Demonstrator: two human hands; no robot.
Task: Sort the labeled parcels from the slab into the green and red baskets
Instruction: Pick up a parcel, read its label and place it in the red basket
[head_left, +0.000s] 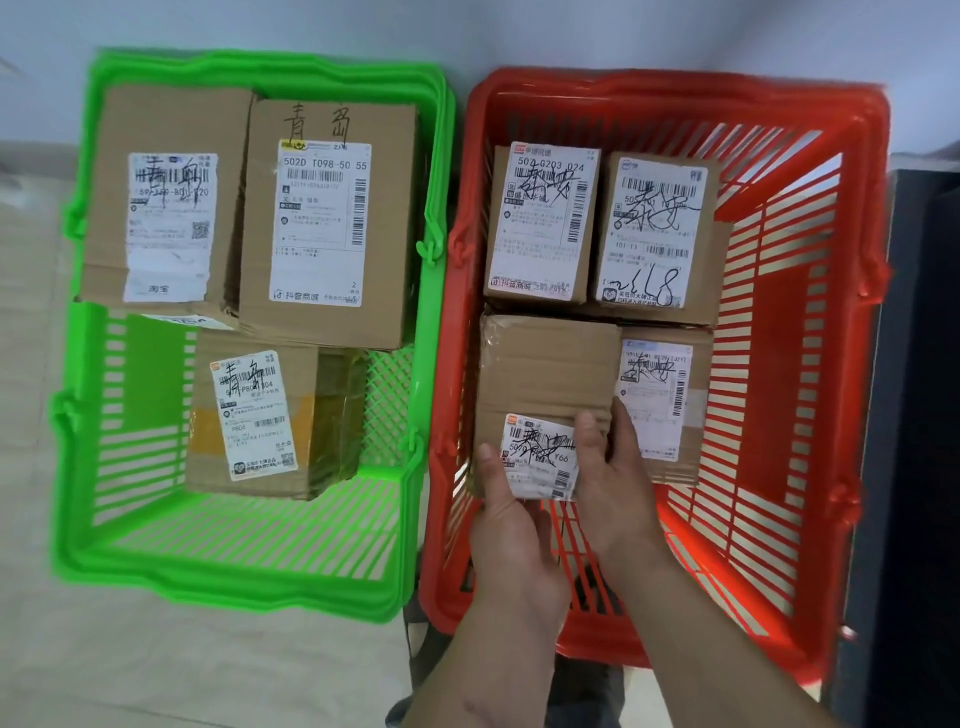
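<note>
Head view: 2 baskets are seen side by side on a pale floor, the green basket (78, 519) on the left and the red basket (831, 364) on the right. In the green one 3 labelled cardboard parcels are already laid: 1 at the far left (166, 197), 1 beside it (327, 223) and 1 nearer, lower down (260, 421). In the red one 3 parcels are settled: 2 at the far end (543, 223) (660, 234) and 1 at the near right (665, 405).

A 4th parcel (545, 374) is being set into the red basket's near-left part, just beside the near-right one. It is held at its near edge by both hands: the left hand (514, 525) is curled about its lower left corner with the thumb on top, and the right hand (618, 467) is wrapped round its right side, the thumb lying on the label.

The slab is not in view, so it cannot be told how many parcels are left. By judgement, 6 are sorted and this 7th is nearly placed; release is still to come.
</note>
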